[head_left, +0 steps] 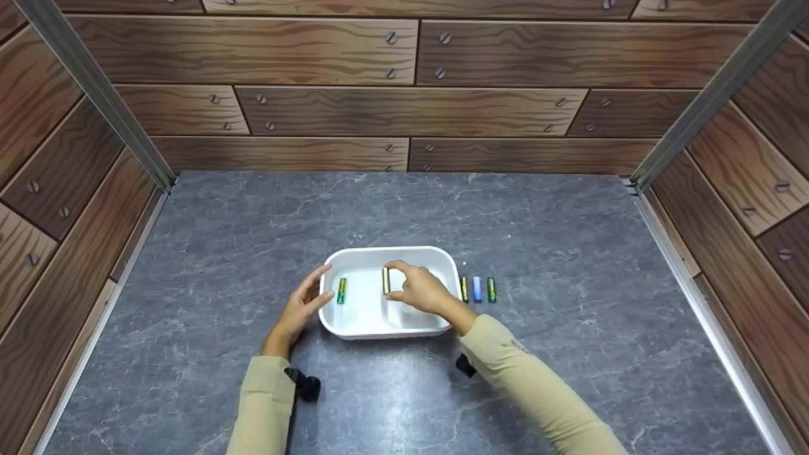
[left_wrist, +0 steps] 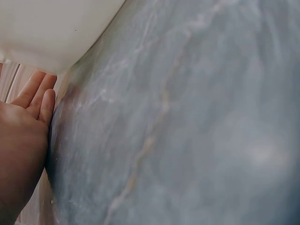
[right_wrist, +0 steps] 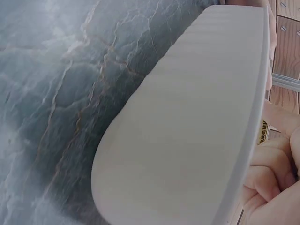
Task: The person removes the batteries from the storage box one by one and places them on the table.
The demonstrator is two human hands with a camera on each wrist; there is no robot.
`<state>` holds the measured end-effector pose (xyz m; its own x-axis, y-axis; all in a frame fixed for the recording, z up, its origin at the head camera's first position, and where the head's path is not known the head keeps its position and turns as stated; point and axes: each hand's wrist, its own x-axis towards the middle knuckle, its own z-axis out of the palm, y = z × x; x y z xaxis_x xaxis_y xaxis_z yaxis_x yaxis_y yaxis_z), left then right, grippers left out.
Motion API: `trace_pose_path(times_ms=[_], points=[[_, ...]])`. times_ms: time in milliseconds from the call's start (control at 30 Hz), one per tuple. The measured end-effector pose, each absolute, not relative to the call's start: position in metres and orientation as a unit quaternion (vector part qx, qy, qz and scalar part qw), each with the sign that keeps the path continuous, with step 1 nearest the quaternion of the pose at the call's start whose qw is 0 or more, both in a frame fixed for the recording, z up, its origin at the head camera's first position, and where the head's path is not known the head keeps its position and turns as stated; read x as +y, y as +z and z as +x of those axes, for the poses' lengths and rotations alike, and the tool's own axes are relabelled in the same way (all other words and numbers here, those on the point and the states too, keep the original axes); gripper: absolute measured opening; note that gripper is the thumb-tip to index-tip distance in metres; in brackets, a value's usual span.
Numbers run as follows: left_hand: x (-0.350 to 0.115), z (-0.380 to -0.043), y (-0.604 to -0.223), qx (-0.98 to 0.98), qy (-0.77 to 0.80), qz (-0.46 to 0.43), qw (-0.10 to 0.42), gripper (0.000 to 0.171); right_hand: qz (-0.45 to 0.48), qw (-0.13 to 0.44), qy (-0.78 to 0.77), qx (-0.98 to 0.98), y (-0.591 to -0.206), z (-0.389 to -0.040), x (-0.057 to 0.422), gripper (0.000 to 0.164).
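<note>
A white rectangular tub [head_left: 392, 332] with rounded corners stands on the table. Over its inside, my right hand [head_left: 425, 289] pinches a pale, gold-edged battery [head_left: 386, 281] between thumb and fingers. In the right wrist view a lettered strip of this battery [right_wrist: 263, 131] shows past the tub's rim; the wall covers the rest. My left hand [head_left: 304, 308] rests at the tub's left rim, thumb and fingers spread. The left wrist view shows its fingers [left_wrist: 33, 93] extended beside the tub wall. Inside the tub, on the left, lies a green battery [head_left: 341, 291].
Just right of the tub, a dark green and yellow battery [head_left: 464, 289], a blue-white battery [head_left: 477, 289] and a green battery [head_left: 491, 289] lie side by side. The grey marbled tabletop [head_left: 569, 253] is bordered by wood-patterned walls [head_left: 404, 114] and metal posts.
</note>
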<state>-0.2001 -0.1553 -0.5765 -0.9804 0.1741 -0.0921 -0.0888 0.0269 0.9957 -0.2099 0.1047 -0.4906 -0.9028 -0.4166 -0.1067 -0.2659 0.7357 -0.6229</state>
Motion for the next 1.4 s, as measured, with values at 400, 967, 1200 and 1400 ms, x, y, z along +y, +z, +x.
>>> trace_pose_path(times_ms=[400, 967, 1200, 1400], points=[[-0.155, -0.200, -0.576, 0.710, 0.697, 0.032, 0.092, 0.058, -0.169, 0.131, -0.347, 0.913, -0.486, -0.210, 0.123, 0.055], [-0.154, -0.200, -0.575, 0.709, 0.698, 0.031, 0.093, 0.058, -0.181, 0.116, -0.384, 0.898, -0.482, -0.207, 0.145, 0.056], [-0.154, -0.200, -0.576, 0.707, 0.700, 0.036, 0.090, 0.058, -0.177, 0.126, -0.391, 0.894, -0.483, -0.204, 0.155, 0.057], [-0.154, -0.200, -0.576, 0.707, 0.701, 0.034, 0.090, 0.058, -0.176, 0.119, -0.404, 0.890, -0.484, -0.202, 0.168, 0.057]])
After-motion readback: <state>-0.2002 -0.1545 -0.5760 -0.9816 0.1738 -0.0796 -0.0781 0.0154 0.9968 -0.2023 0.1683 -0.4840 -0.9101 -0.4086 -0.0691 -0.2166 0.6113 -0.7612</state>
